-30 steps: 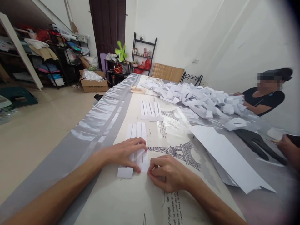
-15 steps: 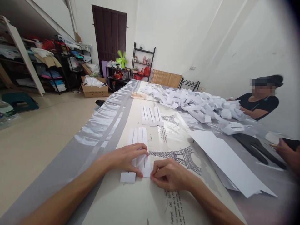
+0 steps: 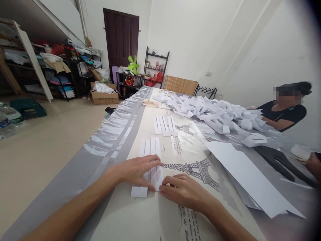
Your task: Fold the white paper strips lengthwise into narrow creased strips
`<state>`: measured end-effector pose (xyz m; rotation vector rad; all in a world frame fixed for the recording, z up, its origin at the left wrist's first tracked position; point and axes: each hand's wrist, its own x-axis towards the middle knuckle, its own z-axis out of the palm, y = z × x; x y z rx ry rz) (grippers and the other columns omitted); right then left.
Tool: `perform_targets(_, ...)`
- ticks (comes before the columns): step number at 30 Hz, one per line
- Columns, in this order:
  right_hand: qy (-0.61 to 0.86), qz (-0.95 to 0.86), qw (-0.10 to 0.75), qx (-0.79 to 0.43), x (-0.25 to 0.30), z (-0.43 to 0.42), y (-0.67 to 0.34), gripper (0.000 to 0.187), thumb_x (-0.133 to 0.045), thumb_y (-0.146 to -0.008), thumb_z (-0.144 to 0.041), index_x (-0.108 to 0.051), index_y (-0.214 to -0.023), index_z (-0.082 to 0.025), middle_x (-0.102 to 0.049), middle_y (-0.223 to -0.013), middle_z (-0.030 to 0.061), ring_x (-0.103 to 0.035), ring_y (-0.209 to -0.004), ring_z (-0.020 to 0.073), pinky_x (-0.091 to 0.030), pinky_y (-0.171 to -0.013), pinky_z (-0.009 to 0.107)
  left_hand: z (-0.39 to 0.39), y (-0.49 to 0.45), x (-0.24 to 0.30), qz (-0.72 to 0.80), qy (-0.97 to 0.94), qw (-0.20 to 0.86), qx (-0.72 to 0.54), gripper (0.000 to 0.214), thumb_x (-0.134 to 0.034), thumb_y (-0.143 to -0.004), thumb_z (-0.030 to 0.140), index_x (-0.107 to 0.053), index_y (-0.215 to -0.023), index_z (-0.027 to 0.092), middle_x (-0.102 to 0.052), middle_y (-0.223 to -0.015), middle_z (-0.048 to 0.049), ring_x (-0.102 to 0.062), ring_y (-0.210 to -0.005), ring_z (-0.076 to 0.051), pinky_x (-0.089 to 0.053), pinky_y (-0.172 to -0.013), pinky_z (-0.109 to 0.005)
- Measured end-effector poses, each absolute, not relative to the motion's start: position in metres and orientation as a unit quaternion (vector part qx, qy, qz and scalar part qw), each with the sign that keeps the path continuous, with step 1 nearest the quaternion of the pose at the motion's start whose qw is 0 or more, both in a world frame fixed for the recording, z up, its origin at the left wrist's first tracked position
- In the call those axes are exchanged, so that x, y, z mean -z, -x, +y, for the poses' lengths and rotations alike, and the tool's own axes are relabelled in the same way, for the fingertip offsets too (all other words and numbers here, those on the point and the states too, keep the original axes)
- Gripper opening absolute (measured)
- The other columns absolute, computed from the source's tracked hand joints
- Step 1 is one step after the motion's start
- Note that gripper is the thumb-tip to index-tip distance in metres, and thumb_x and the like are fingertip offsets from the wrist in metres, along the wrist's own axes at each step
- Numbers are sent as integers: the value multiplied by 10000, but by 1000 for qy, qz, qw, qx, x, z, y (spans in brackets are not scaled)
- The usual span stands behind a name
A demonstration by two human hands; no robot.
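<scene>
My left hand (image 3: 140, 170) lies spread over a row of white paper strips (image 3: 150, 147), thumb and fingers apart, pressing them on the table. My right hand (image 3: 182, 190) is closed at the near right corner of the rightmost paper strip (image 3: 158, 177), fingertips pinching its edge. The near end of that strip looks slightly raised. A short folded paper flap (image 3: 139, 192) sticks out at the row's near left end, below my left wrist. Farther up the table lies a second group of white strips (image 3: 164, 124) with folded ends.
A large heap of folded white papers (image 3: 208, 108) covers the table's far right. Flat white sheets (image 3: 250, 174) and a black glove-like item (image 3: 276, 162) lie on the right. A co-worker (image 3: 288, 107) sits beyond; another person's hand (image 3: 313, 164) shows at the right edge.
My right fingertips have moved a little left onto the strip's near corner. My left hand stays over the strips. The whole view has shifted slightly.
</scene>
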<state>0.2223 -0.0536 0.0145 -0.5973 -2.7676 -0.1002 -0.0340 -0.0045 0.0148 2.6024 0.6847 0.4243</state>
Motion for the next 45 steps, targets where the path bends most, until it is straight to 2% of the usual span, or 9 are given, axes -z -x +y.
perform_targets(4,219,-958,177,47,-16,-52,-227,334,-382,-1004,-52,-664,-985,-231,-707,-859,-1,-604,-618,120,-465,-576,274,-6,31,-21,205,-948,180,-166,532,-727,-871,534,-582,-1280,227,-632,-1302,-110,-607,-1218,-307,-496,-1013,-411)
perform_targets(7,254,-920,297,21,-17,-48,-233,250,-455,-1025,-110,-647,-1093,-255,-741,-928,-1,-675,-727,123,-491,-615,257,-8,24,-25,162,-957,111,-215,235,-607,-997,391,-657,-1145,216,-718,-1152,-93,-601,-1254,-292,-468,-1081,-437)
perform_targets(10,263,-886,382,-13,-23,-46,-238,273,-567,-1009,-157,-585,-1267,-244,-749,-903,2,-656,-656,109,-508,-618,252,-11,17,-26,145,-955,33,-257,199,-475,-1062,245,-659,-1126,201,-751,-1097,-89,-657,-1166,-254,-509,-1037,-420)
perform_targets(15,236,-902,360,5,-34,-46,-235,155,-584,-999,-181,-717,-954,-248,-732,-885,26,-621,-618,108,-480,-552,253,-16,12,-28,126,-955,-25,-269,216,-458,-1053,160,-633,-1178,177,-760,-1110,-93,-708,-1073,-233,-563,-991,-397)
perform_targets(22,190,-851,490,19,-40,-47,-228,161,-675,-920,-74,-739,-836,-196,-682,-695,-10,-556,-527,82,-433,-484,236,-16,12,-28,117,-923,-77,-359,270,-541,-1019,111,-574,-1284,156,-779,-1088,-66,-740,-1039,-205,-612,-943,-366)
perform_targets(29,192,-845,492,78,-42,-49,-229,187,-699,-866,-6,-699,-846,-192,-598,-628,-38,-466,-514,84,-356,-444,258,-19,9,-31,120,-910,-106,-383,241,-551,-1010,117,-605,-1243,142,-788,-1046,-57,-748,-1034,-211,-621,-941,-363)
perform_targets(32,180,-848,490,90,-42,-48,-229,201,-680,-871,7,-685,-879,-193,-614,-639,-34,-450,-518,90,-362,-447,266,-23,7,-36,124,-904,-124,-391,273,-598,-1005,220,-605,-1268,146,-783,-1064,-76,-750,-1020,-220,-617,-953,-379)
perform_targets(35,178,-842,503,82,-41,-48,-229,200,-680,-877,-1,-689,-903,-199,-647,-672,-26,-446,-515,90,-372,-449,268,-26,8,-37,118,-901,-120,-400,306,-602,-994,173,-598,-1299,159,-778,-1084,-75,-744,-1024,-207,-606,-974,-369)
perform_targets(45,176,-866,468,-20,-39,-38,-241,200,-662,-916,-33,-743,-998,-196,-740,-852,38,-680,-730,121,-561,-623,242,-23,10,-36,107,-907,-138,-383,268,-610,-972,93,-633,-1234,144,-767,-1096,-83,-726,-1043,-200,-594,-974,-367)
